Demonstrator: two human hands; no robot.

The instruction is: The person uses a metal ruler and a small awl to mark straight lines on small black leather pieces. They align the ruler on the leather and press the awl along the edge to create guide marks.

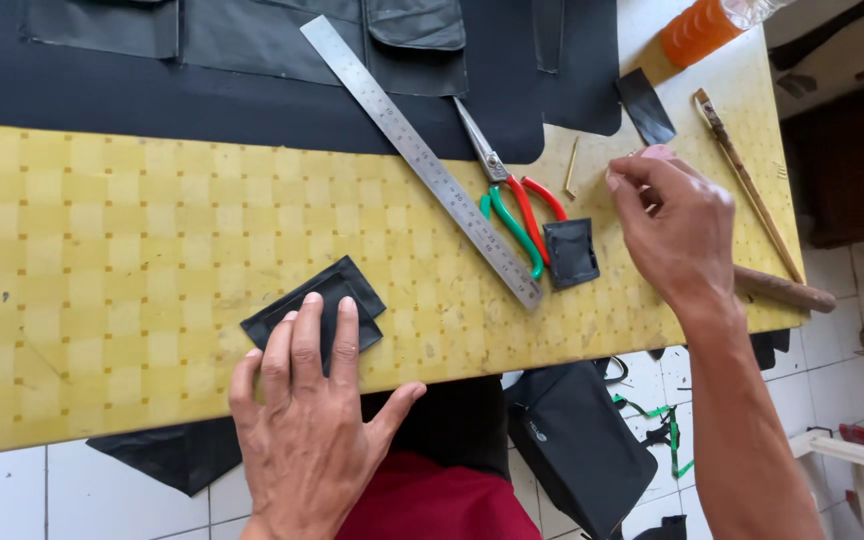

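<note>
The folded black fabric piece is pinned flat near the front edge of the yellow table by the spread fingers of the left hand. A small pink object, mostly hidden, is pinched by the right hand beside the scissors

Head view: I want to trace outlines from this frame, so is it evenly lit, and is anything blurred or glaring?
Head view: soft, even daylight, shadows faint; the steel ruler shows a mild sheen, no harsh glare; the left hand and black leather piece are sharp; the right hand looks slightly soft; straight edges bow a little near the frame's borders.
</note>
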